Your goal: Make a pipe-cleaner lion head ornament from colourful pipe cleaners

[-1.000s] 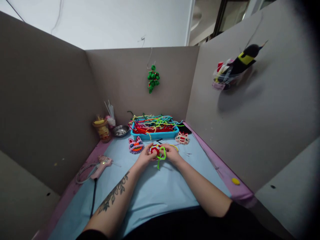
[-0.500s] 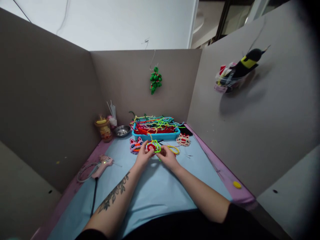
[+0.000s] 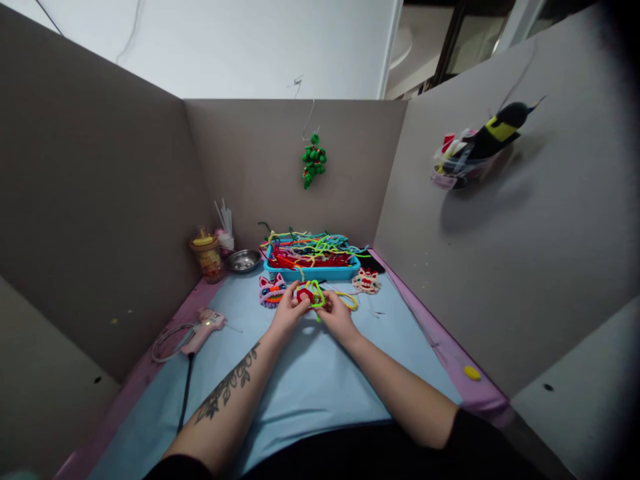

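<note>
Above the blue cloth, my left hand (image 3: 289, 310) is closed on a small craft piece (image 3: 304, 294) of fuzzy pipe cleaners, red in the middle with a pale rim. A bent lime green pipe cleaner (image 3: 319, 295) stands at its right side. The fingers of my right hand (image 3: 338, 315) are pinched at the right edge of this green loop; their tips are partly hidden. Behind the left hand lies a purple and orange cat-eared pipe cleaner piece (image 3: 271, 292). A cream and red one (image 3: 366, 281) lies off to the right, and a yellow loop (image 3: 349, 300) is just behind my right hand.
A blue tray (image 3: 320, 273) heaped with coloured pipe cleaners stands at the back. On the left are a pink glue gun (image 3: 204, 331) with its cord, a metal bowl (image 3: 244, 261) and a lidded cup (image 3: 207, 257). Grey panels (image 3: 290, 200) enclose three sides.
The view has shifted very slightly. Both hands keep their hold, and the green loop sits a little differently between them.
</note>
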### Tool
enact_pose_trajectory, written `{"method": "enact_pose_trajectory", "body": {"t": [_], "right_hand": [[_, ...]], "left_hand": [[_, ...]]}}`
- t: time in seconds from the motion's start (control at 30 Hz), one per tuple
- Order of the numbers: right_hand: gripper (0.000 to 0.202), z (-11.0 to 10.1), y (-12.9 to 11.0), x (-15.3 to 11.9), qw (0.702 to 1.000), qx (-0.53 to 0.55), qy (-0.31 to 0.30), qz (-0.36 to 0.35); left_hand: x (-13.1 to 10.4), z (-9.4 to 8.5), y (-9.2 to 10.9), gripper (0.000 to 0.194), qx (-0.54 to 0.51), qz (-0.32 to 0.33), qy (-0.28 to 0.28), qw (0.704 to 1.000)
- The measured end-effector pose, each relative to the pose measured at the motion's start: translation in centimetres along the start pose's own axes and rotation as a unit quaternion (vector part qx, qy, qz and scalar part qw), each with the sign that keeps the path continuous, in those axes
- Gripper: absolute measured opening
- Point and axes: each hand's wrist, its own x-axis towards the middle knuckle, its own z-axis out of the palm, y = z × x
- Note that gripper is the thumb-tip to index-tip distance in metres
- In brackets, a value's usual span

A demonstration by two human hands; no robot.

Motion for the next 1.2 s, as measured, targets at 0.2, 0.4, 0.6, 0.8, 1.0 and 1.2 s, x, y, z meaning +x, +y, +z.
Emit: {"method": "enact_pose_trajectory", "body": {"t": [0.2,0.4,0.6,0.8,1.0,1.2], "right_hand": [[0.032,-0.3,-0.4,-0.5,0.996,-0.067,-0.033,-0.047],[0.037,-0.4,-1.3,-1.0,0.983,-0.136,-0.073,-0.100],[0.039,-0.9,-1.3,-1.0,0.975,-0.164,-0.078,-0.126],[0.035,-1.1,-1.0,-0.8,0.977,-0.156,-0.116,-0.087],[0.020,-1.6,-1.6,-0.9,0.982,-0.141,-0.017,-0.122],[0.036,-2.0,-2.3,-1.1,0.966,-0.172,0.048,-0.185]], "left_hand": [[0.2,-0.2,0.4,0.086,-0.033,0.004,0.047,0.998],[0.8,-1.4,0.4,0.086,-0.071,0.038,0.082,0.993],[1.0,-1.8,0.9,0.088,-0.091,0.046,0.097,0.990],[0.8,-1.6,1.0,0.087,-0.070,0.035,0.095,0.992],[0.7,-1.1,0.6,0.086,-0.017,0.022,0.090,0.996],[-0.1,-0.3,0.9,0.082,-0.006,-0.011,0.040,0.999]]}}
